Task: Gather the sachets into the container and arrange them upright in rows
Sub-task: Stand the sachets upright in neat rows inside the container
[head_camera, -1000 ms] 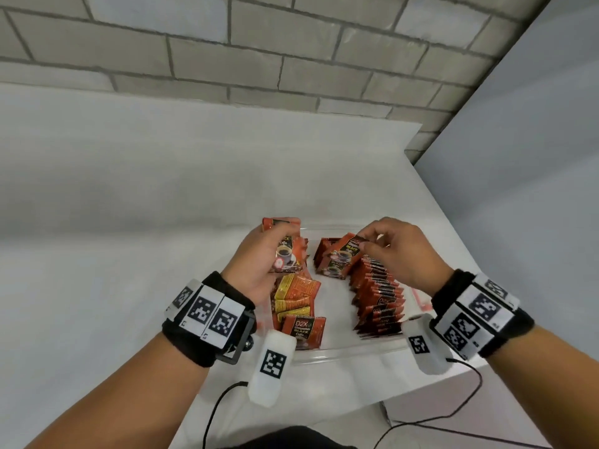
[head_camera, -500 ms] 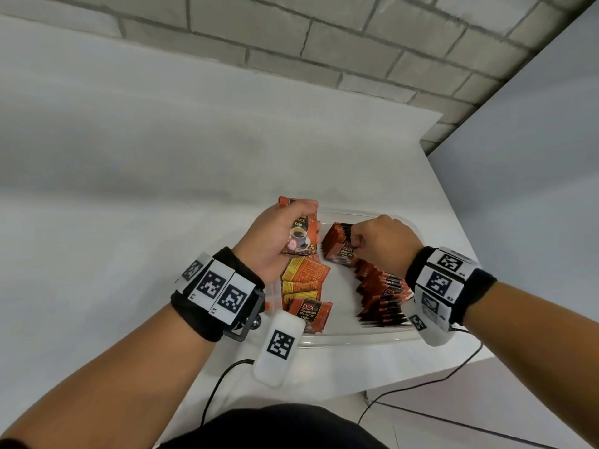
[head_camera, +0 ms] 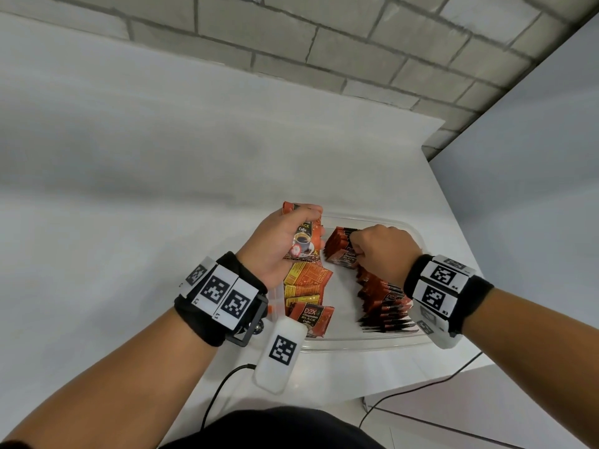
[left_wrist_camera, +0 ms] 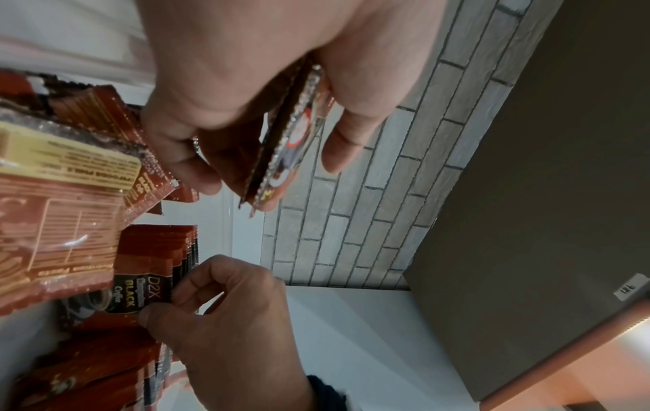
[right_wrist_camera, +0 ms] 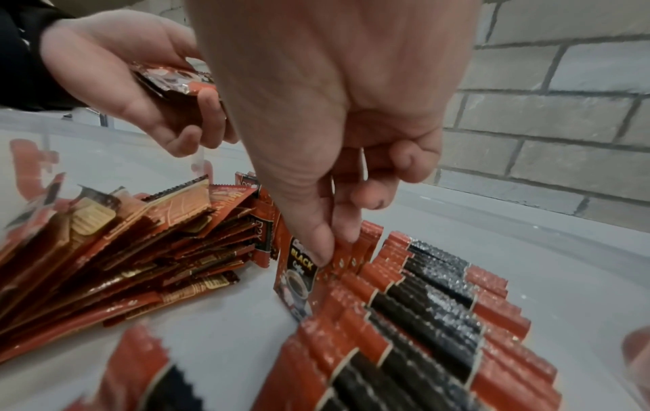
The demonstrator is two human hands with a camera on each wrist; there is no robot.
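The right hand point(head_camera: 381, 249) has come down onto the far end of the row point(head_camera: 384, 299). It now seems to pinch the sachets point(head_camera: 340, 251) there.

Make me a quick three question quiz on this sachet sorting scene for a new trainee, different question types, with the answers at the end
1. True or false: the left hand holds nothing.
2. Multiple choice: the right hand pinches sachets at which spot? A) the far end of the upright row, B) the loose sachets on the left side, C) outside the clear container.
3. Fill in: the loose sachets in the container's left side lie ____ rather than upright.

Key
1. False: it grips a small bunch of sachets above the container.
2. A.
3. Flat, overlapping one another.
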